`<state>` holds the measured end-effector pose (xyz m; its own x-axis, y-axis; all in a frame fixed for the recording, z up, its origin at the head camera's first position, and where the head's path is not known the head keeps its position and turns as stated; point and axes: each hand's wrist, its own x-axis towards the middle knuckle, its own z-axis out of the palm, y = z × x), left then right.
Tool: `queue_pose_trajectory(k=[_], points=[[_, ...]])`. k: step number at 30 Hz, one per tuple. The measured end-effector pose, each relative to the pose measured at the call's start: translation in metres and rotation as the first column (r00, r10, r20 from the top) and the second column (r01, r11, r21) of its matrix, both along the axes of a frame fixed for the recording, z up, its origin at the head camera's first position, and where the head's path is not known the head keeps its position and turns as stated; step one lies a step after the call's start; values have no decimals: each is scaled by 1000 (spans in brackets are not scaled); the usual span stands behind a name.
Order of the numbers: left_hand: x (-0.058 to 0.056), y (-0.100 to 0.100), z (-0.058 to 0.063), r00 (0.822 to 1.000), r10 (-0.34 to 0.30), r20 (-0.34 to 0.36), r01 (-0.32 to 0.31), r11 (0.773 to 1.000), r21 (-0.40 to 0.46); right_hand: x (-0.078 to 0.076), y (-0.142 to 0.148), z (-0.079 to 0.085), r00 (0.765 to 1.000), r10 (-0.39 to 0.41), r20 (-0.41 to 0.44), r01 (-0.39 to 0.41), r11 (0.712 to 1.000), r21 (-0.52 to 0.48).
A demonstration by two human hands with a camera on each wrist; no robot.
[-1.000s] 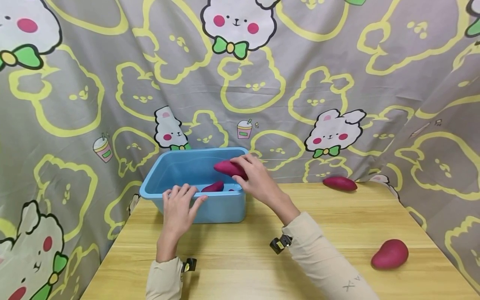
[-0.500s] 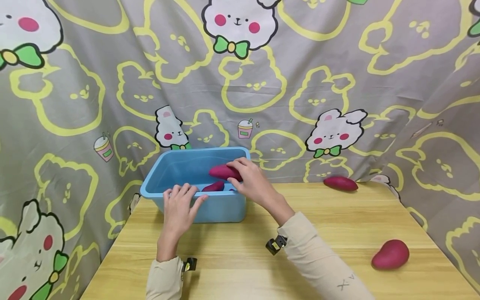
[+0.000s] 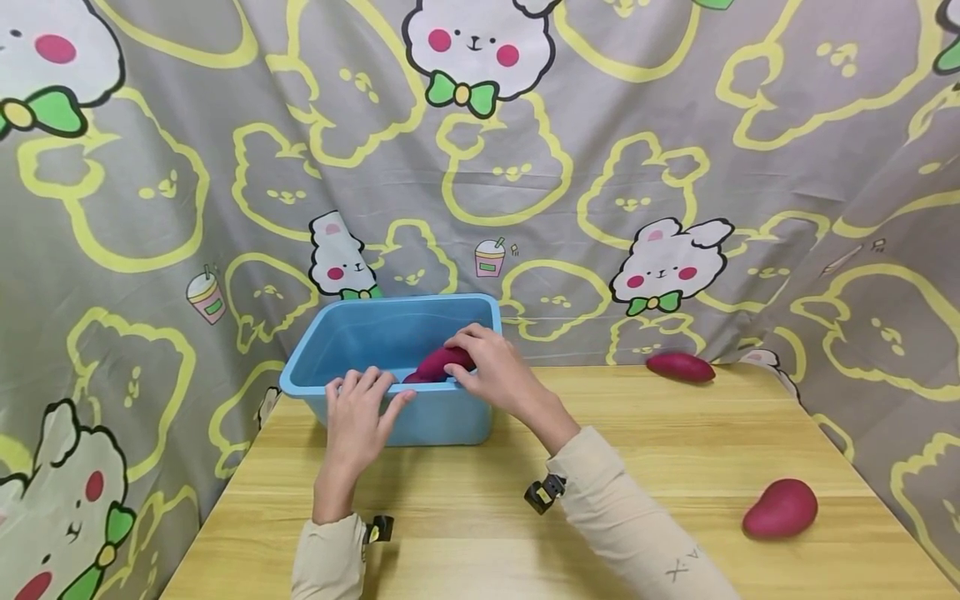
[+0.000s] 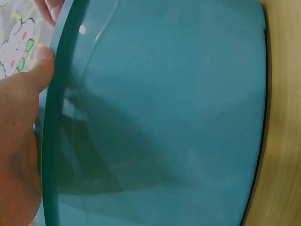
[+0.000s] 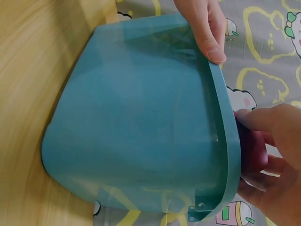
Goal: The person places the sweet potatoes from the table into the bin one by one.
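Note:
A light-blue plastic bin point(image 3: 442, 415) stands on the table. My left hand point(image 3: 358, 421) grips its near rim, fingers over the edge and thumb outside; the left wrist view shows the thumb point(image 4: 42, 68) against the rim. Reaching over the near right part of the rim, my right hand point(image 3: 495, 367) holds a purple-red sweet potato point(image 3: 444, 364) down inside the bin. In the right wrist view the fingers curl round that sweet potato point(image 5: 251, 148) just beyond the rim. Another sweet potato lies in the bin and is mostly hidden by the held one and the rim.
On the wooden table point(image 3: 465, 517), one sweet potato point(image 3: 681, 367) lies at the back right by the curtain. A rounder one point(image 3: 780, 508) lies nearer, at the right front. A grey patterned curtain point(image 3: 555, 167) hangs behind and along both sides.
My right hand has moved left and down into the bin with the sweet potato, which now tilts lower and covers much of the one inside. My left hand has stayed on the rim.

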<state>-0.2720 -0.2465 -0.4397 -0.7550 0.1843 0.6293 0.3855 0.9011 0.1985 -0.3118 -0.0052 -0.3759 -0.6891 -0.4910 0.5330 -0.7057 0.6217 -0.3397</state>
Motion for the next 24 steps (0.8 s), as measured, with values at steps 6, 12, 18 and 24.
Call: queue_pose_trajectory(k=[6,12,18,24], points=[[-1,0,0,1000,-4,-15,4,1000,-11,1,-1,-1,1000,23,10,-22,1000,-12],[-1,1,1,1000,-3,-3,3,1000,-7,6,5,-2,1000,16,-6,-16,999,-40],[-1,1,1,1000,1,3,-1,1000,-4,14,15,-4,999,21,-25,-24,995,-98],[-1,1,0,1000,-2,-3,2,1000,7,24,26,-7,999,10,-45,-17,989,-148]])
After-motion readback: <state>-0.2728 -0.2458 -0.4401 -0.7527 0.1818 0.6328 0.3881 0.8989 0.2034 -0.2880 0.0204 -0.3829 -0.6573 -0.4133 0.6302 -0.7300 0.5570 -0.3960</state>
